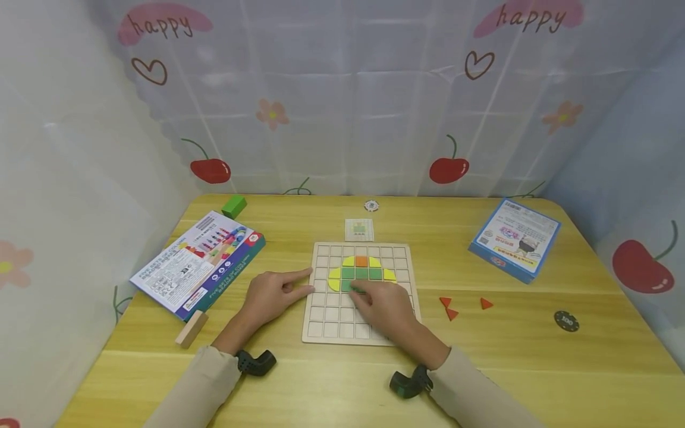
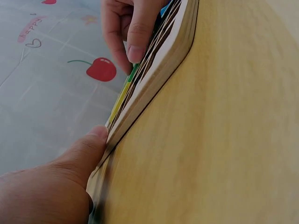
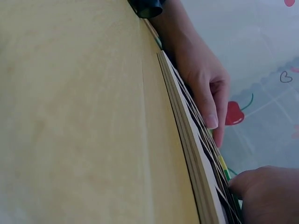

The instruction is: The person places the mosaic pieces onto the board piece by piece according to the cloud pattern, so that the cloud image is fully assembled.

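Observation:
A square wooden grid board (image 1: 316,328) lies flat on the table, partly filled with flat coloured tiles. My left hand (image 1: 270,295) touches the board's left edge, its index finger and thumb stretched out straight and apart. Over the middle of the board, my right hand (image 1: 387,303) pinches a green square tile (image 1: 346,286) between thumb and index finger, and covers part of it. Above that sit a row of green squares (image 1: 361,273), an orange square (image 1: 362,261) and yellow rounded tiles (image 1: 334,284). The left wrist view shows the right thumb and fingertip down at the green tile.
A pattern card (image 1: 359,229) and a white chip (image 1: 371,205) lie behind the board. Red triangles (image 1: 486,304) and a black chip (image 1: 566,321) are at right, near a blue box (image 1: 516,241). At left are another box (image 1: 198,261), a green block (image 1: 233,207) and a wooden block (image 1: 191,329).

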`<action>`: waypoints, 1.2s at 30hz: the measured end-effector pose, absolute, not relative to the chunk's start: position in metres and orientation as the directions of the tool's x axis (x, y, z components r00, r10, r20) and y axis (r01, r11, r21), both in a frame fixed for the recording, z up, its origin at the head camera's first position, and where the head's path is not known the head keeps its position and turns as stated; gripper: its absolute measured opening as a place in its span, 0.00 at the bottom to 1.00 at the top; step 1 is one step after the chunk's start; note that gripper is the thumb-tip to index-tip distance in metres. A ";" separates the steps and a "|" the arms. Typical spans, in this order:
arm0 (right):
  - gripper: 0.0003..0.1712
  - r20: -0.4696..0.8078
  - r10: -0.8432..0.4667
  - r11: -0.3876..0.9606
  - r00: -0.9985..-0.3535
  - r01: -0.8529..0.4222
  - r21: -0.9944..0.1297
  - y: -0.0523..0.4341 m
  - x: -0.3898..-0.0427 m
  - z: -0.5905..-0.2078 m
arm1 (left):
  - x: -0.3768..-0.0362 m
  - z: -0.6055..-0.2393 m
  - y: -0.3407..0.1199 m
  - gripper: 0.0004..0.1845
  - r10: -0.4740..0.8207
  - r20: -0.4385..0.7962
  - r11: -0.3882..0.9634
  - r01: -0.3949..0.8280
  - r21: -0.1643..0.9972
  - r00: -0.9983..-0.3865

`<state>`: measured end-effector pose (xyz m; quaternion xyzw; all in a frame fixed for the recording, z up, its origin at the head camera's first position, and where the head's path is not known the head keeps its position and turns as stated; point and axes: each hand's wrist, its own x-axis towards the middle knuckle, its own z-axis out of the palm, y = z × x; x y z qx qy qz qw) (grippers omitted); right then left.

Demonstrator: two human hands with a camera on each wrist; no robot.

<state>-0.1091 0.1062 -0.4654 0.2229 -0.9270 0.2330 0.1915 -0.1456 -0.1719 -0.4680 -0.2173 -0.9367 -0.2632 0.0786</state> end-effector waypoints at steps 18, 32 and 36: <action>0.12 0.703 -0.140 0.752 -0.697 -0.537 -0.382 0.176 -0.073 -0.469 | -0.147 -0.467 -0.172 0.25 0.368 0.236 0.783 0.437 0.443 -0.899; 0.14 0.478 0.071 0.909 -0.875 -0.140 -0.392 0.243 -0.051 -0.461 | -0.146 -0.467 -0.173 0.26 0.357 0.222 0.784 0.420 0.457 -0.907; 0.14 0.436 0.077 0.909 -0.896 -0.116 -0.401 0.242 -0.049 -0.461 | -0.147 -0.469 -0.173 0.26 0.359 0.222 0.783 0.422 0.457 -0.907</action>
